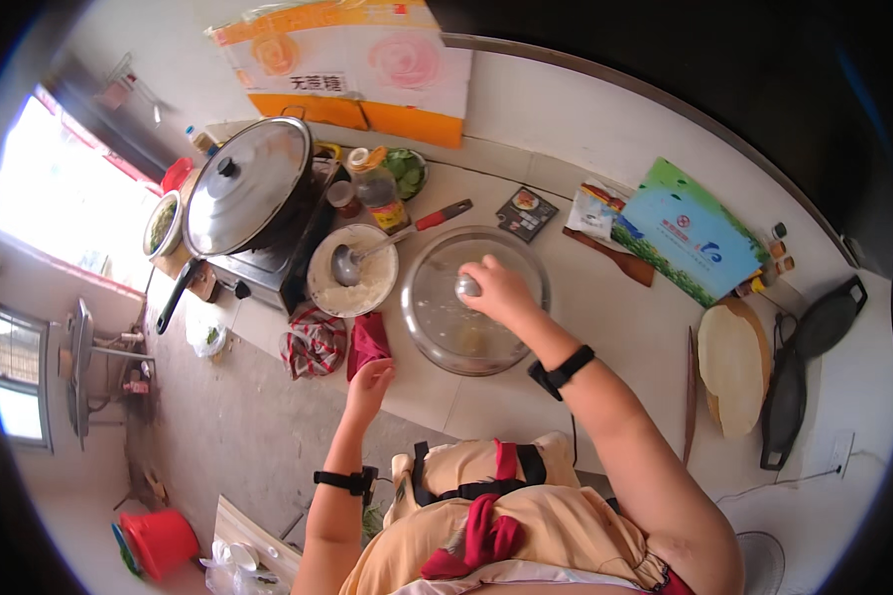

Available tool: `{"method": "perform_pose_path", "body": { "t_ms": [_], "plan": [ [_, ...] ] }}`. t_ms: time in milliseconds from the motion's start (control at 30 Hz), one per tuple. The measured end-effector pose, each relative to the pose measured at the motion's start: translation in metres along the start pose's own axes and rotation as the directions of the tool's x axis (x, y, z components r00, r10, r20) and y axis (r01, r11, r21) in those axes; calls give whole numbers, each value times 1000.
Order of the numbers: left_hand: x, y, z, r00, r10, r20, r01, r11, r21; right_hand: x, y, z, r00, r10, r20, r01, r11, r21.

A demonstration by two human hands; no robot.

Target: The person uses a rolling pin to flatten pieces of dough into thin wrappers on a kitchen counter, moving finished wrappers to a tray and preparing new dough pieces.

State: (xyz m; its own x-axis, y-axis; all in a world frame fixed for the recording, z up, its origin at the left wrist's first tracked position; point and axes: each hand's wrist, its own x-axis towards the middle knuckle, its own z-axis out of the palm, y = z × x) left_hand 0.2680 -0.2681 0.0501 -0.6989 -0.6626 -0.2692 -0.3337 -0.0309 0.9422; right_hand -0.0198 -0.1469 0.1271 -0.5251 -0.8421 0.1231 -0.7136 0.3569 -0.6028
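My right hand (495, 288) grips the round metal knob (467, 285) of a glass lid (439, 335) with a steel rim, which lies on the tiled counter. At the counter's front edge my left hand (370, 381) touches the lower end of a folded dark red cloth (370, 338); whether its fingers pinch the cloth I cannot tell. Left of the lid stands a bowl of pale batter or dough (365, 297), with a metal ladle (346, 265) resting in it, its red and black handle over the rim. A checked cloth (316, 343) lies beside the red one.
A lidded wok (249, 186) sits on a gas stove (260, 279) at the left, its handle jutting out. Behind the bowl stand an oil or sauce bottle (378, 190), a jar (342, 197) and leafy greens (405, 171). At the right are a wooden spatula (614, 256) and a black folding pan (785, 394).
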Motion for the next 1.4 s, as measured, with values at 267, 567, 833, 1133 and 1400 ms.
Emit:
{"method": "perform_pose_path", "body": {
  "t_ms": [267, 567, 833, 1133, 1400],
  "plan": [
    [-10, 47, 23, 983, -2, 185, -9, 998, 56, -1, -2, 37, 997, -35, -66, 43, 992, 120],
    [9, 85, 127, 762, 119, 637, -320, 924, 210, -139, 88, -30, 991, 94, -99, -113, 972, -206],
    [16, 97, 228, 530, 34, 847, -447, 860, 245, -250, 139, -3, 952, 306, -5, -306, 952, 4],
    [-46, 123, 290, 634, -92, 767, 160, 987, -13, -301, 90, -102, 859, 401, 319, -363, 37, 931],
    [-92, 137, 318, 575, 25, 818, 189, 968, -163, -324, 108, -112, 970, 220, 104, -196, 452, 870]
  ]
}}
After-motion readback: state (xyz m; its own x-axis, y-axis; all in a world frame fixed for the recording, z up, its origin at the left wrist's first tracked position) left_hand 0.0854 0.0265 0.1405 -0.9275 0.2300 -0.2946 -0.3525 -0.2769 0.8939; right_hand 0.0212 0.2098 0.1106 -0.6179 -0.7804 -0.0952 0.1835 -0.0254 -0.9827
